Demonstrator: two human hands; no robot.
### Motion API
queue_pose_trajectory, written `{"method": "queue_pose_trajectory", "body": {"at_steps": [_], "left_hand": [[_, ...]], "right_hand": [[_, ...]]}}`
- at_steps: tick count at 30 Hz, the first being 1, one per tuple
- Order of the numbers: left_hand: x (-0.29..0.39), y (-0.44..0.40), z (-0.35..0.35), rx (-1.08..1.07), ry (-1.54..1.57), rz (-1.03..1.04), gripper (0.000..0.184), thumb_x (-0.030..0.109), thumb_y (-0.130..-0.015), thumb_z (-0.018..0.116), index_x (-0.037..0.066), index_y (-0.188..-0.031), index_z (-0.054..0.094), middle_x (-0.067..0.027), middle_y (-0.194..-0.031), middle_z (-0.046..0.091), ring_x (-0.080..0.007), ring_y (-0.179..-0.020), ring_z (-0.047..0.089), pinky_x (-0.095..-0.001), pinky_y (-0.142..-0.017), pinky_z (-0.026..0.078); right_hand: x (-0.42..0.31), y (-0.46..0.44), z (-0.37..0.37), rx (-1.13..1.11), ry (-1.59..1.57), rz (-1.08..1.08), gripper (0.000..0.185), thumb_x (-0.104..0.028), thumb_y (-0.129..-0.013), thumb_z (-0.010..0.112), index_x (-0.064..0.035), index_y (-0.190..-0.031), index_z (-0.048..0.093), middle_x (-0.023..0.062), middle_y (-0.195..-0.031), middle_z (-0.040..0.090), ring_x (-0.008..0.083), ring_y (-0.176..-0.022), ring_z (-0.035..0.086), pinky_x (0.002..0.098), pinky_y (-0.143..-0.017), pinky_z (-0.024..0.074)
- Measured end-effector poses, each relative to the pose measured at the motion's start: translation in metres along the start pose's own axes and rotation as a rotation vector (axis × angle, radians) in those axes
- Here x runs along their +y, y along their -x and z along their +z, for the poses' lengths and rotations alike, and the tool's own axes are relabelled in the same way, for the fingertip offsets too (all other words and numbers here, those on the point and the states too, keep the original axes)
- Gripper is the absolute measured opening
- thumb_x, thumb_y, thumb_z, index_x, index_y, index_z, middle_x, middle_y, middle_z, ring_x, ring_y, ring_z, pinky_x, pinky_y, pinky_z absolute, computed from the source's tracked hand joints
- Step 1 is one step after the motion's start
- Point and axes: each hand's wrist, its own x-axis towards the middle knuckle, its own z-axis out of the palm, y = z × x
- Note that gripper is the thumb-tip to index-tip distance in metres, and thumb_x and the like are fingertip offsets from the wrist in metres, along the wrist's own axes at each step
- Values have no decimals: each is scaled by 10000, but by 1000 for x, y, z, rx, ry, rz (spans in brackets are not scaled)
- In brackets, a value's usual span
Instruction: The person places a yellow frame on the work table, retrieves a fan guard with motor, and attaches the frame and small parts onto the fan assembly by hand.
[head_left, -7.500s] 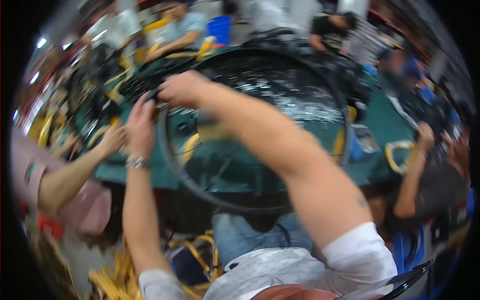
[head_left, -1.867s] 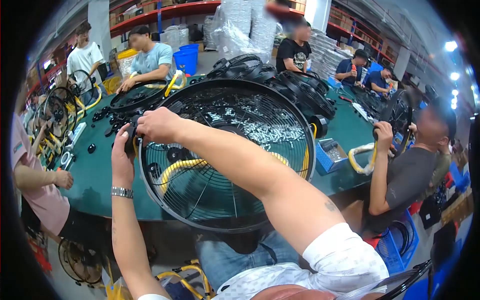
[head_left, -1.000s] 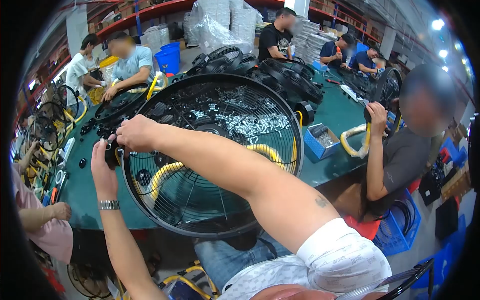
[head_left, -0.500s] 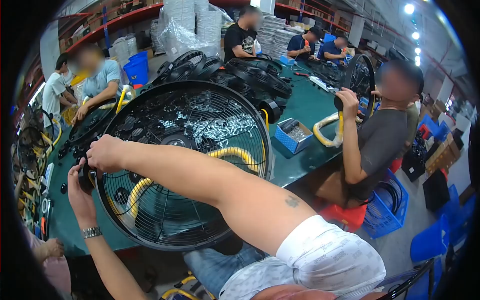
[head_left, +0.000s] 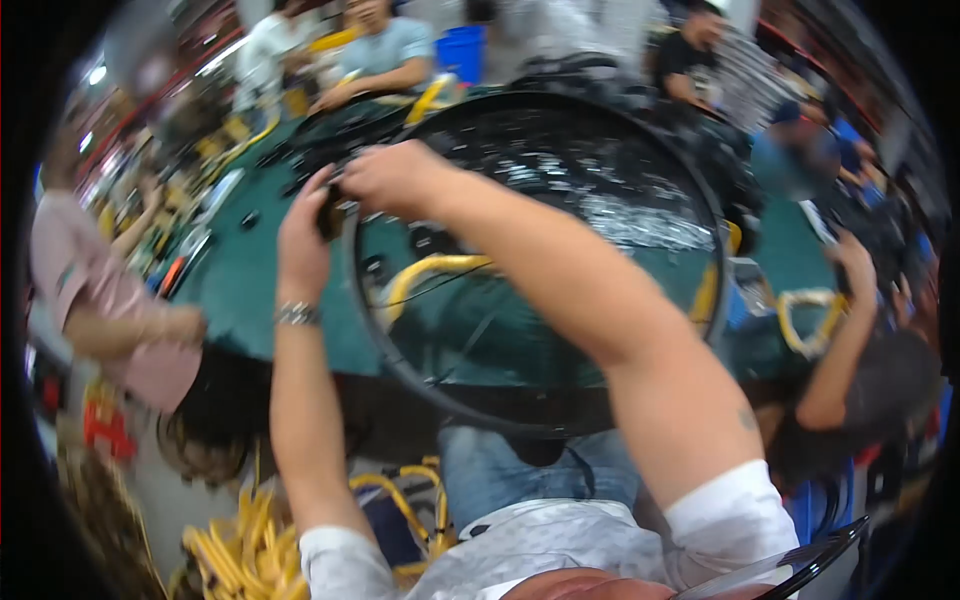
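A large round black fan frame (head_left: 715, 200) with a wire grille stands tilted in front of me, its lower rim near my lap. At its left rim sits a small black part (head_left: 328, 215), perhaps a side knob. My left hand (head_left: 303, 235), with a metal watch on the wrist, is closed around that part from the outside. My right hand (head_left: 395, 180) reaches across the grille, fingers bent and pressed together beside the same part; what they pinch is hidden. A yellow tube stand (head_left: 430, 268) shows through the grille.
Shiny small metal pieces (head_left: 640, 220) lie on the green table (head_left: 250, 310) behind the grille. A co-worker in pink (head_left: 85, 260) is at left, another person's arm (head_left: 850, 320) at right. Yellow tubes (head_left: 235, 545) are piled on the floor at lower left.
My view has swung left and down, so the fan and both hands appear further right and higher. Both hands remain at the fan's left rim. The picture is now blurred.
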Motion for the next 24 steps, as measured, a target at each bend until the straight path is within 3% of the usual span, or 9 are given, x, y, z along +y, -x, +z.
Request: {"method": "queue_pose_trajectory", "body": {"at_steps": [1,3,8,12,13,16,17,20,24], "left_hand": [[6,3,1,32,53,-54,425,176,-953,431,-2,-1335,487,-82,-1223,579,-163,-1111,554,-291,-969,428],[13,5,4,74,62,-81,354,162,-942,425,39,-1244,563,-65,-1189,597,-141,-1049,573,-292,-920,464],[6,-9,-2,83,98,-139,287,197,-955,541,21,-1176,588,-24,-1072,639,-109,-963,597,-234,-868,456],[8,-8,4,108,-16,-102,264,214,-954,550,20,-1125,602,-14,-1029,636,-87,-951,573,-228,-861,442],[13,-1,8,103,-83,-22,237,170,-954,512,16,-1117,589,-48,-1106,634,-118,-1015,572,-250,-913,435],[2,8,5,79,181,163,229,116,-950,456,14,-1118,571,-94,-1206,610,-155,-1077,565,-283,-967,424],[-1,10,3,69,217,137,242,81,-945,412,10,-1130,551,-125,-1280,575,-181,-1133,547,-312,-1007,410],[4,4,3,80,361,42,212,103,-950,444,9,-1078,585,-123,-1268,585,-167,-1121,554,-302,-1005,404],[-11,-7,17,330,80,110,269,156,-949,500,-2,-1133,615,-121,-1239,600,-154,-1085,568,-287,-980,415]], "right_hand": [[1,-2,2,-8,5,-16,312,-376,-804,664,-132,-999,664,29,-1027,634,230,-1022,605,384,-781,543],[2,-1,10,113,32,-41,281,-361,-792,665,-138,-963,660,12,-987,628,219,-977,607,360,-766,537],[-3,-2,0,1,13,1,224,-319,-813,659,-139,-947,653,2,-947,603,206,-969,587,338,-759,519],[-4,-4,0,0,-11,5,237,-333,-816,658,-134,-945,654,6,-954,608,206,-976,587,345,-768,519],[-4,-4,-1,-3,-17,4,252,-352,-819,656,-131,-939,655,11,-955,611,208,-979,589,349,-771,519],[-4,-4,-4,-23,-4,17,255,-341,-814,660,-132,-960,656,8,-964,610,207,-981,585,350,-770,519],[-4,-4,-3,-32,3,21,252,-327,-810,662,-134,-973,657,4,-968,607,205,-980,581,348,-768,518],[-4,-4,-1,0,12,5,255,-331,-808,666,-133,-967,658,8,-963,608,211,-970,586,349,-767,518],[-5,-3,-4,8,-7,6,259,-331,-801,672,-124,-957,657,12,-957,611,219,-966,593,354,-770,519]]}}
